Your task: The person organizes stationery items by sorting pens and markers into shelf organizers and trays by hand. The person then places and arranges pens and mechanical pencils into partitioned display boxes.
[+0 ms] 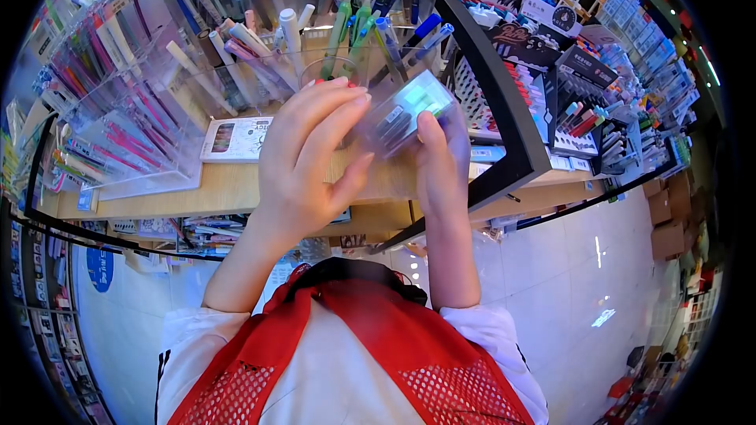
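Note:
My right hand (pixel 442 161) grips a small clear plastic box (pixel 408 110), its thumb lying over the near side. The box has a white label and a bright bluish-green glare, and what it holds inside is too blurred to make out. Just left of it, my left hand (pixel 311 153) is raised with curved fingers and the thumb apart, with nothing visible in it. Its fingertips come close to the box; I cannot tell whether they touch. Behind both hands, pens (pixel 287 27) stand in clear acrylic holders (pixel 197 122).
A white boxed set (pixel 232 140) lies on the wooden shelf (pixel 213 199) to the left. The black display frame (pixel 504 110) slants down close to my right hand. Marker displays (pixel 579 122) stand further right. Pale tiled floor (pixel 567 267) lies below, with cardboard boxes (pixel 668 220) at far right.

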Motion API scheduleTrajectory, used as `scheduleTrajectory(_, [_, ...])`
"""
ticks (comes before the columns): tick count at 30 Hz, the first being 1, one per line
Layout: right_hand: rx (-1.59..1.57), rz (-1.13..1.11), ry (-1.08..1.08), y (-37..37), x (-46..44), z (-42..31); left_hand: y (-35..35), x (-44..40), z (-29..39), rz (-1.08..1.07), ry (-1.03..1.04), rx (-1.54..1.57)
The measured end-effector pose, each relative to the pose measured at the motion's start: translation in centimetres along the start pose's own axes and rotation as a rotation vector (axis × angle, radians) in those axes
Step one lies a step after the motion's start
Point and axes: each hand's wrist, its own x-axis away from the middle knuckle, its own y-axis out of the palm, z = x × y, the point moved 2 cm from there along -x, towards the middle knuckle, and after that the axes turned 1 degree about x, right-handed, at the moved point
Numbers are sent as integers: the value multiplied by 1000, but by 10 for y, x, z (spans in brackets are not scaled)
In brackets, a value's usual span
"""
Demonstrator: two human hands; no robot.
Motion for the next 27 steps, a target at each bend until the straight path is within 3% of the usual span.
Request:
scheduleTrajectory(2, [194,64,-58,-1,-1,1,-1,1,0,34,-1,-35])
scheduleTrajectory(5, [651,129,-187,4,-2,-4,1,6,-9,84,-191,-159])
scheduleTrajectory(10, [961,91,-264,15,-4,-3,14,19,-22,-41,-465,-34])
scheduleTrajectory(11, [1039,81,-302,16,-4,-1,16,20,-24,-43,-443,-62])
scheduleTrajectory(18, [854,11,-186,30,-3,-3,13,19,-24,-36,-438,-9])
scheduleTrajectory(19, [950,10,-330,21,-5,6,16,21,-26,-16,-446,31])
scheduleTrajectory(21, [866,-12,-317,13,-8,16,17,23,-29,-36,-381,-11])
scheduleTrajectory(22, [973,-6,-383,12,-8,17,19,24,-32,-23,-370,0])
scheduleTrajectory(24, [703,8,-244,16,-5,15,14,25,-29,60,-378,92])
scheduleTrajectory(27, [601,27,-207,7,-3,18,-25,23,-17,97,-211,148])
